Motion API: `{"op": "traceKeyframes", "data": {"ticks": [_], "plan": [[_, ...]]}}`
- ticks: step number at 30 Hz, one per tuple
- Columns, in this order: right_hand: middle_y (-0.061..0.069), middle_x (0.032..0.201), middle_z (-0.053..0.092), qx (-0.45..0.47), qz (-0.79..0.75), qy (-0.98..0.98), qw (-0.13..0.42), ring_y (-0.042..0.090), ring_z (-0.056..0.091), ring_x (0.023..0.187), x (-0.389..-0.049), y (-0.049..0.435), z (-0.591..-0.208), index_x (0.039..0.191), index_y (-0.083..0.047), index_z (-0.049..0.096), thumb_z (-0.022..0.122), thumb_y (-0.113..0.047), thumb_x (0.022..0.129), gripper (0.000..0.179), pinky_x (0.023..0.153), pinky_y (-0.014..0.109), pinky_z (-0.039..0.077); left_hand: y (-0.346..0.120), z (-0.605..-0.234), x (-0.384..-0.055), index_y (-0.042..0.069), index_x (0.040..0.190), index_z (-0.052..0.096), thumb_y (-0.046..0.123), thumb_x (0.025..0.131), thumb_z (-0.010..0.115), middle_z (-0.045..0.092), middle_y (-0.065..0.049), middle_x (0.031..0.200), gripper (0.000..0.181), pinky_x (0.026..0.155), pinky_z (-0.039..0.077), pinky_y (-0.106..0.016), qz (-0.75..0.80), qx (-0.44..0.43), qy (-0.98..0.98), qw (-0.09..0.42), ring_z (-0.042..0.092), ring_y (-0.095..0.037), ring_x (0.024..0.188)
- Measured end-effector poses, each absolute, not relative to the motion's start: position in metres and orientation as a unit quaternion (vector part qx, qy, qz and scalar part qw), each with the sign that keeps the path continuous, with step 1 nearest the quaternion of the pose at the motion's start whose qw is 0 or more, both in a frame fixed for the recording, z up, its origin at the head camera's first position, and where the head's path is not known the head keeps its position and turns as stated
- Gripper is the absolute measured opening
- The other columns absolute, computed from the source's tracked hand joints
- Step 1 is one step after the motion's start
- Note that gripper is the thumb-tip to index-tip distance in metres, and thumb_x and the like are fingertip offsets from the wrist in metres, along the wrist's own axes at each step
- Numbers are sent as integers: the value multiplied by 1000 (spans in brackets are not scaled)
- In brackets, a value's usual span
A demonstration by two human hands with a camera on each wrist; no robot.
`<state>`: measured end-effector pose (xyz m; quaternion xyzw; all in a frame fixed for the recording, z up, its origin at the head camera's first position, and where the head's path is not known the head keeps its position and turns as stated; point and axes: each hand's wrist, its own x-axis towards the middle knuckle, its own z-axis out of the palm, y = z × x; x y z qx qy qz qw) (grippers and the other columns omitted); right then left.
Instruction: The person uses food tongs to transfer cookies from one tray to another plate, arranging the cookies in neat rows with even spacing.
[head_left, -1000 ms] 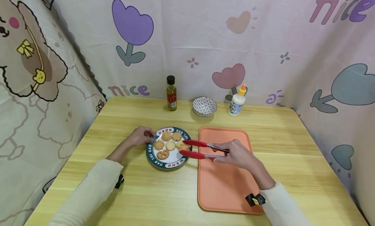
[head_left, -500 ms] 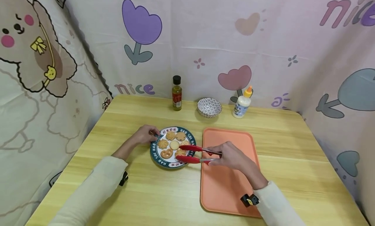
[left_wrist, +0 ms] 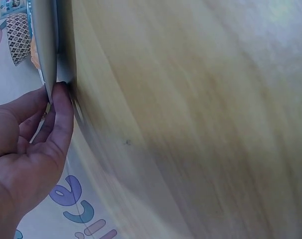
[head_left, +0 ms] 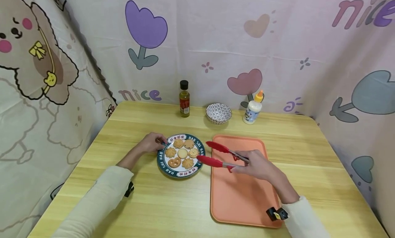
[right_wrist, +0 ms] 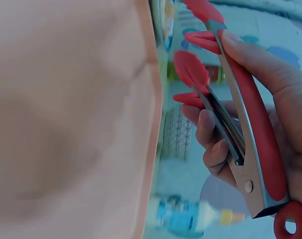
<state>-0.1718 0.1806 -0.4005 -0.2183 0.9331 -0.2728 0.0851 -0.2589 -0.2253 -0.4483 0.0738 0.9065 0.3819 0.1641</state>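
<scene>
My left hand (head_left: 152, 142) pinches the left rim of a green-edged plate (head_left: 161, 162); the left wrist view shows thumb and fingers on either side of the plate's edge (left_wrist: 48, 45). Several cookies lie on its white middle, among them a pretzel-shaped one (head_left: 174, 163), a round one (head_left: 182, 153) and a flower-shaped one (head_left: 187, 163) at lower right. With my right hand (head_left: 257, 165) I grip red-tipped metal tongs (head_left: 226, 165). Their tips stand apart, nothing between them, just right of the cookies and partly over the plate's right rim. The right wrist view also shows the tongs (right_wrist: 258, 129) spread.
An orange tray (head_left: 237, 203) lies right of the plate, under the right hand and tongs. Along the table's back edge stand an oil bottle (head_left: 184, 100), a patterned bowl (head_left: 218, 114) and a white squeeze bottle (head_left: 252, 109). A printed cloth hangs behind.
The tongs moved down to the plate's lower right, let go of the flower-shaped cookie there, then opened wider and drew back to the right. My left hand stays at the plate's rim.
</scene>
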Motion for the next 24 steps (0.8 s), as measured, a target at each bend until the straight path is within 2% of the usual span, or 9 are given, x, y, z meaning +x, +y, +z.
{"op": "traceKeyframes", "data": {"ticks": [2,6,12,16,19,24], "plan": [[-3,61,38,-195,-274,938,79,6,33,49,-170,190,-401,119,-12,63,78,-43,73,58,46,21,28,-225,-448,-259,1,102,65,0,86,59,60,-17,102,17,62,49,-28,380,73,907,168,56,-22,84],[3,69,48,-152,-252,954,48,11,39,56,-164,210,-405,118,-7,61,78,-45,73,62,48,22,32,-225,-447,-259,2,101,65,0,86,60,60,-16,101,16,62,49,-27,382,67,906,168,56,-21,84],[6,74,50,-76,-223,972,-11,15,42,61,-157,244,-409,114,-4,58,72,-58,73,69,50,25,34,-225,-449,-261,1,99,65,-1,84,61,61,-17,99,16,61,49,-27,382,80,906,162,57,-21,81],[8,73,48,-37,-220,974,-36,17,40,60,-153,262,-414,103,-4,56,69,-61,74,65,49,27,31,-225,-452,-262,1,99,65,0,83,62,62,-17,101,16,62,50,-28,380,82,907,161,57,-22,83],[11,74,51,-13,-201,978,-57,20,44,61,-152,273,-418,94,-2,53,65,-63,77,65,50,27,32,-227,-453,-262,1,101,65,1,84,62,61,-17,102,17,63,50,-28,375,76,910,162,57,-22,85],[14,79,58,45,-145,986,-74,23,51,60,-152,289,-423,98,1,53,53,-71,79,75,49,28,33,-227,-452,-262,0,104,65,1,86,61,60,-18,103,18,63,50,-28,373,75,910,165,56,-23,85]]}}
